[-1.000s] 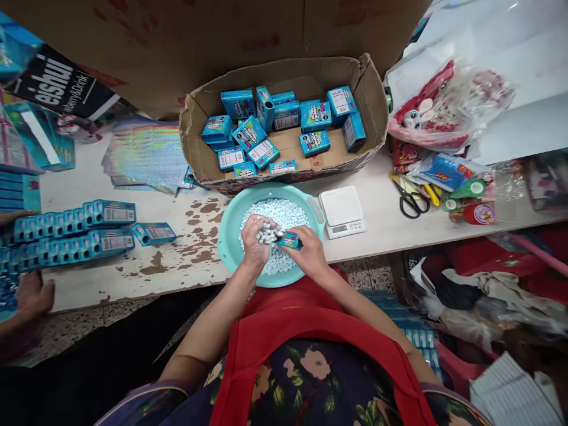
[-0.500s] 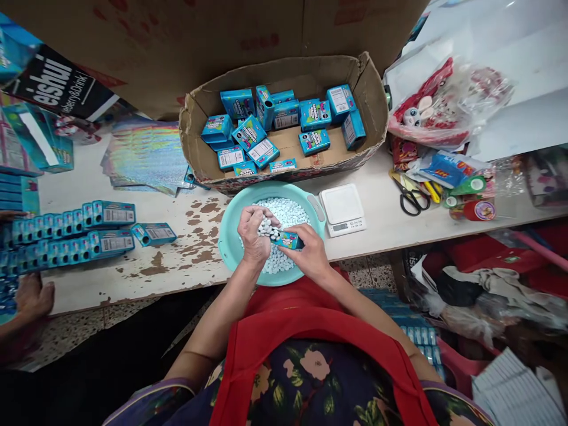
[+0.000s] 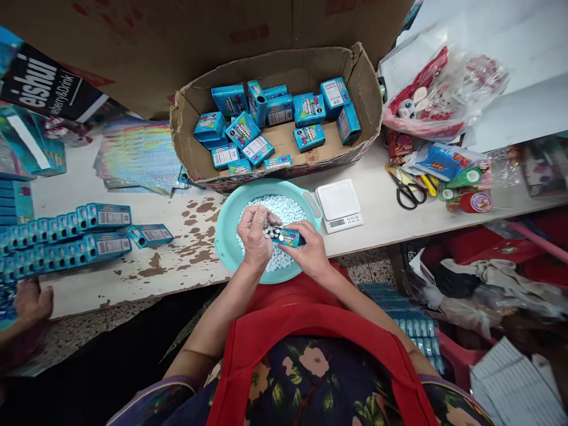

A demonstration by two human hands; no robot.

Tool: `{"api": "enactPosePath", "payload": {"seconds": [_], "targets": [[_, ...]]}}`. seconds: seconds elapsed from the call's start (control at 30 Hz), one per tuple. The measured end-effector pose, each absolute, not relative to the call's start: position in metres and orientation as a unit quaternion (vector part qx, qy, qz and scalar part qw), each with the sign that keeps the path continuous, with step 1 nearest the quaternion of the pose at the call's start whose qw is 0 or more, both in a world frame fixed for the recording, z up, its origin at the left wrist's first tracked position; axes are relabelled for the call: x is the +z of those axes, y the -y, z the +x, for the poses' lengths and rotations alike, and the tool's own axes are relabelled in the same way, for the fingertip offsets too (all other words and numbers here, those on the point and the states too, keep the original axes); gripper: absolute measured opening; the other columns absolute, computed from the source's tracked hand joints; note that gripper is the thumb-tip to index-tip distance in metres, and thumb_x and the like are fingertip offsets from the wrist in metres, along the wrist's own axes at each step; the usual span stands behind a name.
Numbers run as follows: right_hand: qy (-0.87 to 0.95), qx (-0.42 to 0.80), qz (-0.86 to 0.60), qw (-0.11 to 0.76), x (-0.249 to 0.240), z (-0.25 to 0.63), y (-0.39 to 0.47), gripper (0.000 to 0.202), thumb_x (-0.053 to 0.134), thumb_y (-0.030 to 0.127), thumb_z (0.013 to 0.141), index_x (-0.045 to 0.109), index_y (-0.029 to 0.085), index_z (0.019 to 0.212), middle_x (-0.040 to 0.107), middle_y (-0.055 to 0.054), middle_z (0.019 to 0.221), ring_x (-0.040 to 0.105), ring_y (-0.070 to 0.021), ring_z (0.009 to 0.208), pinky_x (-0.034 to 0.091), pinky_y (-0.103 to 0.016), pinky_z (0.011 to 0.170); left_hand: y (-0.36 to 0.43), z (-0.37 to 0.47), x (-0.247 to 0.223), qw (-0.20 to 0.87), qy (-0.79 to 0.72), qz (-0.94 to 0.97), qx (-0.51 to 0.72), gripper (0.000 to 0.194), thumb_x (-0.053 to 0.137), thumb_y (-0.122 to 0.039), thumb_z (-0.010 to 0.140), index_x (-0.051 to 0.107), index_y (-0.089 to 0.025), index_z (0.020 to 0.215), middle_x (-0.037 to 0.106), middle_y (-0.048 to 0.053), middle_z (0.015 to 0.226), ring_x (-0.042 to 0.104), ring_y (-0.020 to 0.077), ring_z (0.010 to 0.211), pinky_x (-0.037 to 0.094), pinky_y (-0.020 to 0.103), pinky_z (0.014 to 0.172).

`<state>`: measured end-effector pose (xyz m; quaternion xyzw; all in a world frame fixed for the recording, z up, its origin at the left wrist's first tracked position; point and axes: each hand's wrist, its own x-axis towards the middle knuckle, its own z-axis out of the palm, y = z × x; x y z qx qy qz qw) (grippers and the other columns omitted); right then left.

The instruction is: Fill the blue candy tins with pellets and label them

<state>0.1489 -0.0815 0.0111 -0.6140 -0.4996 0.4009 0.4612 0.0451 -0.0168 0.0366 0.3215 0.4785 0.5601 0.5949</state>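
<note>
Over a turquoise basin (image 3: 227,236) of small pale candies (image 3: 284,208), my right hand (image 3: 310,248) grips a small blue candy box (image 3: 290,238), tilted with its opening toward my other hand. My left hand (image 3: 256,234) is cupped closed around some candies at that opening, and a few white ones show in the box mouth. Part of the candies in the left palm is hidden by the fingers. The basin's handle side points right, close to a white digital scale (image 3: 339,201).
Behind the basin stands a cardboard box (image 3: 284,171) holding several blue candy boxes. Rows of blue boxes (image 3: 106,216) and a co-worker's hand (image 3: 34,302) are at the left. Scissors (image 3: 408,194) and bagged items (image 3: 444,163) lie right. Shiny sheets (image 3: 133,157) lie back left.
Fewer candies show in my left hand, whose fingers have closed more at the box mouth. The box remains in my right hand. The whole view has shifted slightly.
</note>
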Motion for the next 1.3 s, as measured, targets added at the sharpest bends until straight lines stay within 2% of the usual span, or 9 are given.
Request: {"api": "enactPosePath", "payload": {"seconds": [0.2,0.37,0.6,0.73,0.8,0.87,0.97,1.17,1.3], "targets": [[0.479,0.404,-0.631,0.457,0.007,0.151,0.08,0.032,0.08,0.026,0.07,0.069,0.026,0.1,0.063,-0.003,0.1,0.06,-0.0215,0.099,0.047,-0.038,0.091,0.016,0.046,0.035,0.582,-0.49,0.31,0.571,0.028,0.065,-0.041,0.083,0.054,-0.018,0.073,0.052,-0.004,0.056,0.051,0.0093,0.047,0.046,0.023,0.05],[0.472,0.413,-0.634,0.452,0.003,0.152,0.08,0.033,0.081,0.029,0.069,0.071,0.028,0.101,0.063,-0.003,0.101,0.06,-0.0214,0.1,0.047,-0.039,0.093,0.014,0.049,0.03,0.566,-0.522,0.303,0.562,0.035,0.068,-0.049,0.08,0.054,-0.018,0.071,0.051,-0.003,0.056,0.042,0.0062,0.044,0.029,0.018,0.039],[0.42,0.478,-0.581,0.507,-0.002,0.168,0.083,0.04,0.084,0.038,0.065,0.07,0.025,0.099,0.063,-0.003,0.1,0.062,-0.0195,0.098,0.051,-0.035,0.09,0.006,0.041,0.042,0.588,-0.519,0.289,0.549,0.042,0.057,-0.058,0.084,0.053,-0.019,0.067,0.034,-0.006,0.047,0.03,0.0069,0.04,0.023,0.02,0.039],[0.426,0.492,-0.565,0.507,0.002,0.172,0.09,0.041,0.083,0.043,0.065,0.069,0.023,0.098,0.065,-0.004,0.098,0.063,-0.0194,0.097,0.051,-0.035,0.09,-0.003,0.009,0.011,0.528,-0.58,0.464,0.411,0.035,0.058,-0.055,0.081,0.061,-0.021,0.075,0.052,0.0,0.058,0.05,0.014,0.055,0.038,0.023,0.049],[0.451,0.488,-0.556,0.499,0.007,0.175,0.093,0.039,0.082,0.043,0.067,0.069,0.023,0.098,0.065,-0.004,0.098,0.062,-0.0191,0.097,0.05,-0.035,0.09,-0.003,-0.009,-0.012,0.472,-0.592,0.6,0.257,0.031,0.069,-0.05,0.072,0.068,-0.023,0.088,0.066,0.006,0.087,0.061,0.0237,0.087,0.049,0.031,0.069],[0.467,0.484,-0.55,0.495,0.014,0.184,0.096,0.038,0.082,0.041,0.068,0.069,0.024,0.099,0.065,-0.004,0.099,0.063,-0.0189,0.097,0.05,-0.035,0.09,-0.001,-0.019,-0.031,0.428,-0.593,0.662,0.165,0.04,0.07,-0.046,0.072,0.068,-0.026,0.106,0.065,0.01,0.113,0.056,0.0303,0.11,0.048,0.039,0.083],[0.453,0.443,-0.578,0.515,0.02,0.216,0.098,0.039,0.082,0.035,0.068,0.067,0.025,0.102,0.065,-0.003,0.102,0.063,-0.0185,0.096,0.051,-0.034,0.088,0.003,-0.016,-0.037,0.409,-0.612,0.654,0.175,0.036,0.059,-0.043,0.082,0.067,-0.025,0.112,0.063,0.011,0.118,0.06,0.0277,0.104,0.049,0.039,0.083],[0.383,0.271,-0.695,0.545,-0.023,0.292,0.074,0.039,0.08,0.035,0.069,0.064,0.021,0.102,0.061,-0.005,0.101,0.061,-0.0202,0.097,0.051,-0.038,0.088,-0.049,0.024,-0.001,0.277,-0.558,0.681,0.385,0.016,0.058,-0.03,0.085,0.071,-0.023,0.091,0.068,0.005,0.089,0.061,0.0186,0.083,0.046,0.028,0.075],[0.384,0.259,-0.713,0.526,-0.068,0.304,0.056,0.038,0.077,0.039,0.07,0.065,0.019,0.1,0.061,-0.006,0.099,0.06,-0.0212,0.096,0.051,-0.04,0.089,-0.144,0.04,0.003,0.181,-0.57,0.765,0.236,0.023,0.057,-0.029,0.084,0.067,-0.021,0.103,0.066,0.009,0.096,0.061,0.0225,0.085,0.045,0.034,0.081]]}}
